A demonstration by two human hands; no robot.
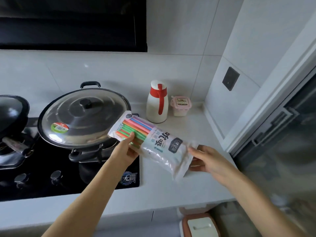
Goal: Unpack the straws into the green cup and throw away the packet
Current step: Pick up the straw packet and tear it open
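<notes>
Right now the straw packet [153,142] is held in the air above the pale surface [171,190], just right of the black hob [68,177], slanting from upper left down to lower right. It is a clear plastic bag with printed labels, and the coloured straws [135,127] inside show pink, purple, green and orange through its upper end. The lower end of the bag looks white and crinkled.

The left hand [128,149] grips the packet near its upper half from below, thumb lying over the front face and the other fingers hidden behind the bag. The right hand [205,161] holds the lower end, its fingers [195,151] curled around the bag's edge; the picture is blurred there, so how tightly they press cannot be told.

Behind the packet, a wok with a metal lid [82,117] sits on the hob, and a second dark pan [12,113] shows at the left edge. Farther back on the surface stand a white jug with a red handle [157,101] and, just beside it, a small pink-lidded container [180,106]. At the bottom, below the surface's edge, a bin with a white lid [200,226] is partly in view.
</notes>
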